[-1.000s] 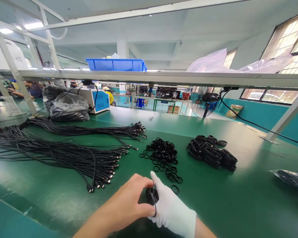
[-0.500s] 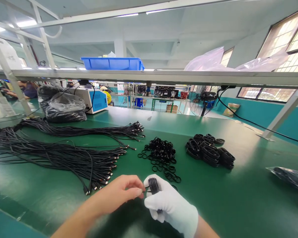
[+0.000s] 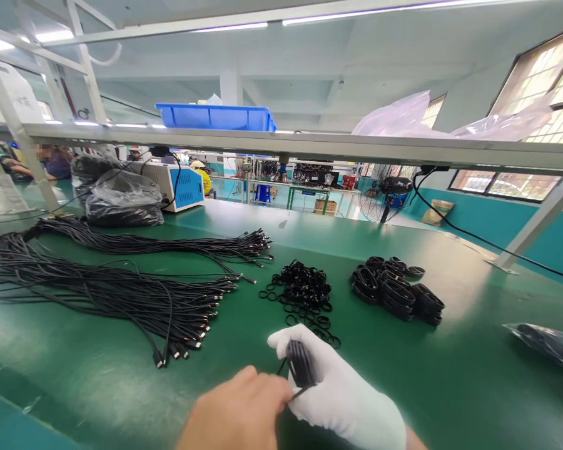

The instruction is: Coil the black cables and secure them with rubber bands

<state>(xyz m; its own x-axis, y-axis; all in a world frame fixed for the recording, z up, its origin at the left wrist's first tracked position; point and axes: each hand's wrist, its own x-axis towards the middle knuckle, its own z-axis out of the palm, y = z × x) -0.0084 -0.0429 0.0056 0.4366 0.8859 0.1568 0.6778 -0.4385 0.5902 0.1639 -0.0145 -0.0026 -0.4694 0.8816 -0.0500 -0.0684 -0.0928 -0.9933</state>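
Cable coil [image 3: 301,364], one: lies nearer than the ring pile [image 3: 304,284], clamped in the gloved fingers of the right hand [image 3: 340,394]. Left hand [image 3: 239,409] (blurred) now sits lower, fingers apparently pinching a dark strand [image 3: 302,393] — binding seemingly progresses.

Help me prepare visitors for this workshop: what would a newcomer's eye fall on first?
Probably the white-gloved right hand at lower centre, holding a small black coil, with the bare, blurred left hand close beside it. Next might come the long black cables spread across the left of the green table. Higher up, the bright blue tray stands out on the pale shelf, left of centre.
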